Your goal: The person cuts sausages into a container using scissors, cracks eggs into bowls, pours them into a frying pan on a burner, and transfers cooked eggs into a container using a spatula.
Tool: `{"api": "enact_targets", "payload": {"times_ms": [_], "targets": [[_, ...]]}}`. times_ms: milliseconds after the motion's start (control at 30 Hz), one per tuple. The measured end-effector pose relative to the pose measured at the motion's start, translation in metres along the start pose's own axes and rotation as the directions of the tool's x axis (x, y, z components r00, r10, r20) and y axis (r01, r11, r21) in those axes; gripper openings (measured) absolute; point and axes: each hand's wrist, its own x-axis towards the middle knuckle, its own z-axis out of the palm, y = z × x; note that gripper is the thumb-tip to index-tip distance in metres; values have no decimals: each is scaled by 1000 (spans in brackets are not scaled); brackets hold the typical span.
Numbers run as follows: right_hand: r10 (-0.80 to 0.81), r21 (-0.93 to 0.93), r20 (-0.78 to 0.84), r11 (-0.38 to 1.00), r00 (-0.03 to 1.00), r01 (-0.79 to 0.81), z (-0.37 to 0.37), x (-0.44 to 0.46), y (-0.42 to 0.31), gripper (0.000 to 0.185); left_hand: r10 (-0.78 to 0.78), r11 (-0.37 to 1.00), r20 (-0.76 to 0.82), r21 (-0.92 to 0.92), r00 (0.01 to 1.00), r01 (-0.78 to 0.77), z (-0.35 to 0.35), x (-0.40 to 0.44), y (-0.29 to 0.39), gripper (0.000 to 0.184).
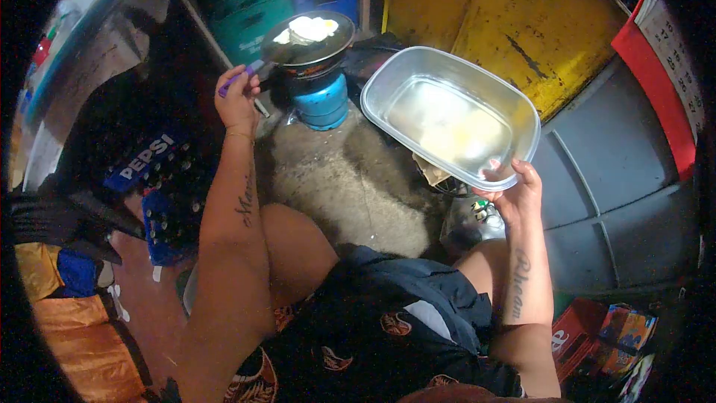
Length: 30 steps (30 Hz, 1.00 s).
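Nearest the camera, a lap in dark printed shorts [350,343] fills the bottom of the frame. From the right side, the right hand [514,186] is clamped on the lower-right end of a clear plastic container [403,89], thumb by the rim, with some of the fingers hidden underneath. The container sits right of centre, long axis slanting from upper left down to lower right, open side facing the camera. There's a pale yellowish-white patch in its base, and honestly I can't tell if that's food or glare.

Left of centre, the left hand [239,97] is closed around a purple handle [254,69] that points up and right towards a dark pan [337,43]. Can't make out exactly where the two meet.

Room-wise, bare floor [343,186] opens up mid-frame between the knees and the blue canister [322,104] under the pan. A plastic bag [470,230] crowds the space below the container, partly covered by it. The part between pan and canister is lost in shadow.

Up top, white and yellow egg [309,28] lies in the pan, a green crate [250,19] is close behind, and a yellow panel [522,15] walls off the upper right. Corners are just black.
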Motion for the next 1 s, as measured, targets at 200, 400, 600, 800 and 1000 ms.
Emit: {"api": "enact_targets", "payload": {"times_ms": [200,400,600,800,1000], "targets": [[5,-17,-35,1000,999,-6,12,-3,1,56,-7,1000,-19,-2,1000,7,-6,3,0,18],[-33,-12,85,999,996,34,0,1,5,63,-11,1000,-45,13,999,12,-2,0,5,18],[-135,-82,43,987,990,138,17,-11,4,64,-28,999,-23,38,999,29,-4,2,2,17],[-301,-282,-32,917,953,281,23,-18,-6,73,-12,999,-29,46,999,13,-4,1,6,17],[-567,-663,217,512,795,546,18,-29,-6,91,5,995,-36,97,999,-2,-3,1,7,18]]}}
